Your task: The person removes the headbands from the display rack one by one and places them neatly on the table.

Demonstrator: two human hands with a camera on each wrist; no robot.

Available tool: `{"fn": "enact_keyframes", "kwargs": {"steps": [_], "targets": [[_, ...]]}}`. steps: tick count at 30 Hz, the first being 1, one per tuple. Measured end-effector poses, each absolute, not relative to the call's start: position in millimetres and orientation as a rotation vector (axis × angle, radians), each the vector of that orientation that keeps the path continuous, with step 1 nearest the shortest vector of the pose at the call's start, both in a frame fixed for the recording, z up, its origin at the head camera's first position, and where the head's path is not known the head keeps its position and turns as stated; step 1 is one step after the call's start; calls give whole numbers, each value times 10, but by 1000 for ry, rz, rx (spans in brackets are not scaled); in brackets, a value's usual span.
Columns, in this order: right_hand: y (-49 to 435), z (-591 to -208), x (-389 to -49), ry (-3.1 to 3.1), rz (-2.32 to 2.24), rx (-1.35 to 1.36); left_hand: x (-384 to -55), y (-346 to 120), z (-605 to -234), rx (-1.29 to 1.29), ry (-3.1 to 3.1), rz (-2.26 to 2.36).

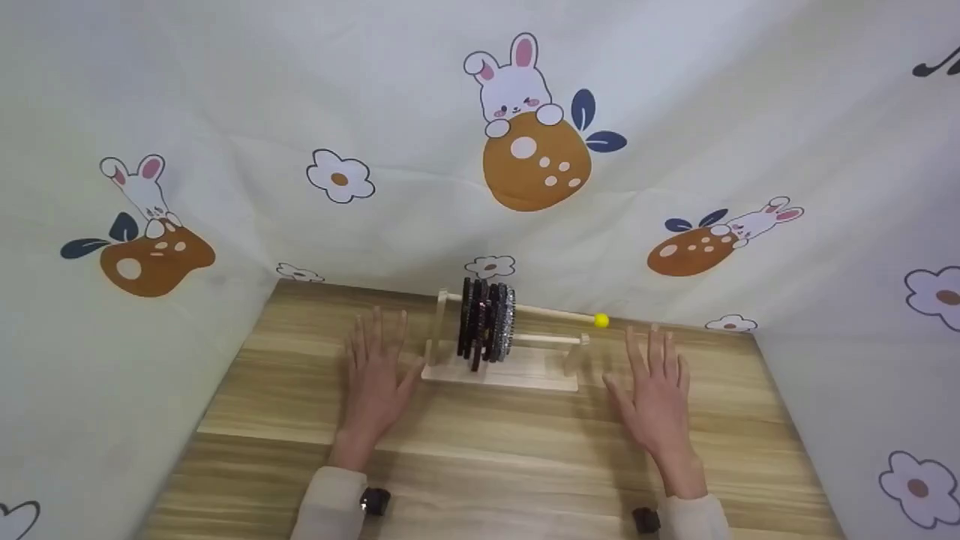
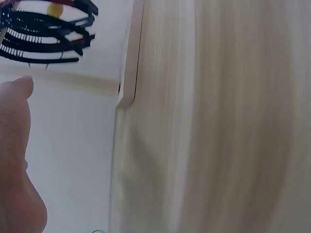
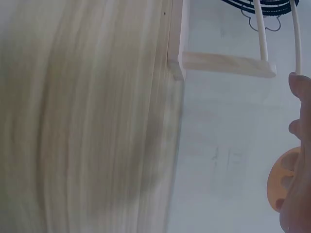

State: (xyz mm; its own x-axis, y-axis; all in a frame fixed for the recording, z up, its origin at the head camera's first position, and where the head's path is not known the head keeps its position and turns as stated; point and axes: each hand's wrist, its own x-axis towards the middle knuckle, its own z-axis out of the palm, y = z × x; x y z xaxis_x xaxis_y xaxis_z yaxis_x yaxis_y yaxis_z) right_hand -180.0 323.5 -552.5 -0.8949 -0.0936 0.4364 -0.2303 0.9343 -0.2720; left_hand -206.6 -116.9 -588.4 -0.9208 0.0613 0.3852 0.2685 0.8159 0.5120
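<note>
A small wooden stand point(image 1: 540, 371) with two rods sits at the back of the table. Several dark and glittery hoops, which look like headbands point(image 1: 486, 319), hang side by side towards the left of its rods. The upper rod ends in a yellow ball point(image 1: 601, 320). My left hand point(image 1: 373, 394), fingers spread, is just left of the stand and holds nothing. To the right of the stand is my right hand point(image 1: 656, 401), also spread and holding nothing. Comb-like teeth show on the headbands point(image 2: 43, 46) in the left wrist view, above the thumb.
The wood-grain table point(image 1: 495, 457) ends at the back against a pale cloth point(image 1: 405, 90) printed with rabbits, orange fruit and flowers. More of this cloth rises on both sides. A dark wrist device point(image 1: 376, 501) is at the left sleeve, another point(image 1: 646, 519) at the right.
</note>
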Motion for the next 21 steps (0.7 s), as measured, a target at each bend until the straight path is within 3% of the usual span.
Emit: {"fn": "enact_keyframes", "kwargs": {"steps": [21], "targets": [[2681, -5741, -1610, -2466, 610, 236, -1892, -602, -6230, -32, -2225, -1851]]}}
